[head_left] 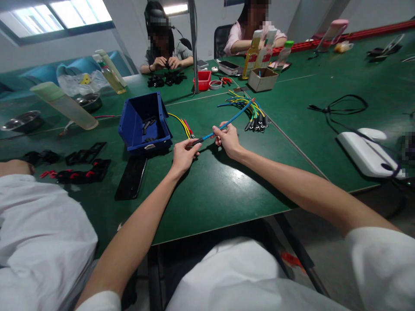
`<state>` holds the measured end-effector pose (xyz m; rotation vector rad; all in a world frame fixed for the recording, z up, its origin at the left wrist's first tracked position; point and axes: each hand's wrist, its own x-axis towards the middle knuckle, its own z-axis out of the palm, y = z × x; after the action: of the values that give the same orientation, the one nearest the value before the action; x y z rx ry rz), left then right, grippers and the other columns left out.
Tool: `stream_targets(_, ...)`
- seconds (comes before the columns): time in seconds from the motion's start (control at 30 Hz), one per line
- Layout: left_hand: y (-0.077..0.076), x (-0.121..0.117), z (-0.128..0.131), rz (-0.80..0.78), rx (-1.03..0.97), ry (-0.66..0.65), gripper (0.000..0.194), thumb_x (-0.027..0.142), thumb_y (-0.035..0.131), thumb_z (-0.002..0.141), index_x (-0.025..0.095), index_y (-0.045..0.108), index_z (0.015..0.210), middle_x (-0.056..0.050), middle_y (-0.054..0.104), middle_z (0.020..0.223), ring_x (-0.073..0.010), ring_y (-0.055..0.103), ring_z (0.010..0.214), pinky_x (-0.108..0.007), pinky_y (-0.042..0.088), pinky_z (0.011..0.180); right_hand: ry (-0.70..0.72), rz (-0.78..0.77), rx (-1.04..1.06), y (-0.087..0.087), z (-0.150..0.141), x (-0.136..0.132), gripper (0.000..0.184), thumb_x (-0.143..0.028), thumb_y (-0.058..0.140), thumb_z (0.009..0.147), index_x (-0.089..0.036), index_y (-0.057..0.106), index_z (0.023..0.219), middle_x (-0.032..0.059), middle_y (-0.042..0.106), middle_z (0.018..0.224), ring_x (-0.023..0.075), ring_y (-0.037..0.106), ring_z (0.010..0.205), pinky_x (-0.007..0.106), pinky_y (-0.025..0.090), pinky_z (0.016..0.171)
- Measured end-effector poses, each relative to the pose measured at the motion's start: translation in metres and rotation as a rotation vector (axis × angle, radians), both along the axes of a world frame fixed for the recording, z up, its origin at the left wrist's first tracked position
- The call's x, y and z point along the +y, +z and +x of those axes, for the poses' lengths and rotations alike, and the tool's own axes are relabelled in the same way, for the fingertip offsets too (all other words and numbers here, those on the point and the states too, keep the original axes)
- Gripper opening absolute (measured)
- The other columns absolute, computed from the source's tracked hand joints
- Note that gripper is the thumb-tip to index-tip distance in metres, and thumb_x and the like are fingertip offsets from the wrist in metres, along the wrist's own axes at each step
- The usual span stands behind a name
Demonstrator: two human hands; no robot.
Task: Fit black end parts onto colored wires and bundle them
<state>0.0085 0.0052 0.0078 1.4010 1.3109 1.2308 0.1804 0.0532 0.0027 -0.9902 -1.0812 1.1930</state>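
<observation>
My left hand [183, 154] pinches the dark end of a blue wire [231, 119] just above the green table [207, 190]. My right hand [228, 139] is closed around the same wire a little further along it. The wire runs up and to the right toward a bundle of blue, yellow and green wires [251, 113] with black ends lying on the table. A blue plastic bin [144, 123] holding small black parts stands just left of my hands. Yellow and red wires [184, 124] lie beside the bin.
Black plastic frames and red-tipped parts [81, 172] lie at the left, with a black strip [131, 177]. A white device [368, 153] with a black cable sits at right. Bottles, a cardboard box [262, 78] and a red tray [203, 80] stand far back, where two people sit.
</observation>
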Motion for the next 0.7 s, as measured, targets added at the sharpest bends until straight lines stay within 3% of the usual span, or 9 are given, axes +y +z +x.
stream_targets(0.7,-0.0011,0.0013,-0.0002,-0.006,-0.023,0.017,0.046,0.042,0.078,0.068,0.013,0.072,0.102,-0.002,0.066,0.069,-0.009,0.059,0.053,-0.019,0.043,0.046,0.023,0.003,-0.011,0.0013,-0.0008,-0.0002,0.054,-0.054,0.073,0.068,-0.026,0.035,0.093,-0.0076,0.063,0.058,0.0081,0.046,0.036,0.018,0.035,0.036)
